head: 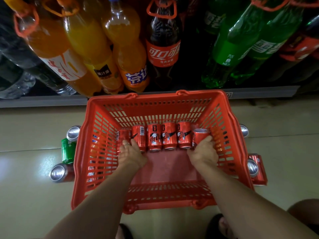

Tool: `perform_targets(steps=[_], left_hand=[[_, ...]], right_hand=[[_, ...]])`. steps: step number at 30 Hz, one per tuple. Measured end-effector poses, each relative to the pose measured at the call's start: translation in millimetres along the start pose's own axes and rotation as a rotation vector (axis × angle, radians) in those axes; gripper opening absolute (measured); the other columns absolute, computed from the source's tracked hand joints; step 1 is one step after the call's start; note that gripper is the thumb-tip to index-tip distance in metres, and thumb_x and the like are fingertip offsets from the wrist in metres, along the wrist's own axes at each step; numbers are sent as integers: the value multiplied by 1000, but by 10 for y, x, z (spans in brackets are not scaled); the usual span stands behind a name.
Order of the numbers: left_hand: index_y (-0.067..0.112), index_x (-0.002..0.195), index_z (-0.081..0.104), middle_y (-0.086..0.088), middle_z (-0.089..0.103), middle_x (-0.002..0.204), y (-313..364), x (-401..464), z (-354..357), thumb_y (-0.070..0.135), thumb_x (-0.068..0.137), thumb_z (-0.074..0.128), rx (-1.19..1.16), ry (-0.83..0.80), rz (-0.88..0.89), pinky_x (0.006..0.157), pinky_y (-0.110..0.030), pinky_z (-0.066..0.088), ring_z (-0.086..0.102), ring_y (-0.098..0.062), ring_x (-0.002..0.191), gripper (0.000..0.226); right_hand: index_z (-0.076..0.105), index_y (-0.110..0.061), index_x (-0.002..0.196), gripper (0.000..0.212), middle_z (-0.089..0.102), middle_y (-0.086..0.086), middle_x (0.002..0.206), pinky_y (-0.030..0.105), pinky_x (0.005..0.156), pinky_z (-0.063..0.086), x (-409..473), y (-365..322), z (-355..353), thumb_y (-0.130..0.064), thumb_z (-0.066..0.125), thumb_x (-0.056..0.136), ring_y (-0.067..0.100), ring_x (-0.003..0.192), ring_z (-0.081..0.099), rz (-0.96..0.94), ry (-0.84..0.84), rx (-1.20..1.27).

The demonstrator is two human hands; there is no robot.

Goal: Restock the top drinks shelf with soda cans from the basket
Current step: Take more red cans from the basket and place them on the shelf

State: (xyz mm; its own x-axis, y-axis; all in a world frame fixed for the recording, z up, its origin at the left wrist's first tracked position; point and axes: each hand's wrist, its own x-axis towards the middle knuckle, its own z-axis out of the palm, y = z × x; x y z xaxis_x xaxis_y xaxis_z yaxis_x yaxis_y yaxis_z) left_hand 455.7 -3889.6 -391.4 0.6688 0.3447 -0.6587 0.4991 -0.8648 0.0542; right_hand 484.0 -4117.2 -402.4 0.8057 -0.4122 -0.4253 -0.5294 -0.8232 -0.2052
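Inside the red basket [160, 107] on the floor, six red soda cans [163, 136] are lying in a row along its far side. Left hand [132, 153] is curling around the leftmost cans; right hand [203, 151] is gripping the rightmost can [200, 136].

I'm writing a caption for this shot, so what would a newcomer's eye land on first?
Dead centre, the red basket on the floor, with a row of red soda cans lying along its far side. The left hand and right hand each grip a can at the ends of that row. Behind stand big orange, cola and green bottles.
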Motion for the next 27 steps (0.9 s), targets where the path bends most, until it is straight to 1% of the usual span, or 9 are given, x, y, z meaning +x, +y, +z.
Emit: perform_targets(steps=[2, 4, 8, 10, 12, 16, 19, 22, 27], left_hand=[[10, 161, 15, -24, 19, 164, 109, -3, 48, 42, 91, 70, -116, -31, 90, 122, -47, 32, 26, -41, 150, 94], [14, 148, 34, -19, 41, 147, 219, -13, 116, 37, 86, 76, -256, -41, 150, 113, -48, 43, 45, -38, 137, 78], [19, 134, 48, -13, 61, 128, 413, -22, 192, 36, 87, 76, -615, -178, 107, 96, -39, 54, 64, -30, 114, 58], [23, 130, 53, -12, 63, 126, 485, 12, 183, 41, 88, 74, -753, -209, 52, 90, -33, 52, 65, -28, 111, 51], [23, 128, 56, -9, 63, 122, 529, 51, 182, 43, 91, 71, -792, -234, 37, 86, -32, 49, 64, -25, 106, 45], [17, 126, 57, -1, 58, 90, 617, 38, 223, 39, 99, 64, -845, -310, 53, 58, -24, 38, 50, -13, 73, 35], [20, 121, 60, 4, 57, 84, 645, -2, 249, 41, 97, 66, -817, -354, 92, 63, -24, 38, 49, -9, 72, 33], [24, 122, 60, 3, 59, 95, 591, 0, 267, 49, 94, 68, -775, -383, 118, 77, -28, 41, 52, -11, 83, 38], [23, 125, 59, -1, 63, 108, 538, -31, 242, 49, 95, 66, -772, -385, 126, 74, -29, 44, 56, -13, 90, 41]], right_hand=[[30, -4, 137, 86, 52, 17, 134, 43, 88, 52, -2, 17, -7, -41, 80, 78, 37, 112, 64, -6, 11, 13], [29, -3, 140, 90, 52, 17, 136, 42, 89, 52, -10, 41, -2, -43, 80, 78, 37, 112, 65, -20, 16, 1], [31, -3, 141, 91, 53, 15, 135, 40, 87, 52, -17, 69, -14, -46, 81, 77, 35, 113, 65, -45, 41, -8], [32, -3, 142, 91, 52, 15, 136, 40, 87, 52, -14, 81, -15, -45, 81, 78, 35, 115, 64, -57, 42, 8], [31, -3, 143, 90, 50, 15, 138, 40, 88, 51, -25, 100, 4, -43, 80, 80, 35, 117, 62, -73, 44, 14], [28, -3, 146, 88, 48, 15, 140, 40, 93, 50, -48, 107, 47, -37, 79, 83, 35, 123, 57, -49, 27, 59], [26, -5, 147, 89, 46, 17, 141, 42, 97, 48, -55, 71, 64, -37, 79, 83, 37, 126, 54, -4, 16, 91], [29, -7, 146, 86, 45, 19, 143, 43, 101, 46, -46, 39, 51, -38, 78, 82, 39, 128, 52, 38, 12, 166], [30, -14, 146, 89, 46, 16, 143, 43, 97, 48, -50, 52, 20, -39, 82, 78, 40, 123, 56, 45, 29, 229]])
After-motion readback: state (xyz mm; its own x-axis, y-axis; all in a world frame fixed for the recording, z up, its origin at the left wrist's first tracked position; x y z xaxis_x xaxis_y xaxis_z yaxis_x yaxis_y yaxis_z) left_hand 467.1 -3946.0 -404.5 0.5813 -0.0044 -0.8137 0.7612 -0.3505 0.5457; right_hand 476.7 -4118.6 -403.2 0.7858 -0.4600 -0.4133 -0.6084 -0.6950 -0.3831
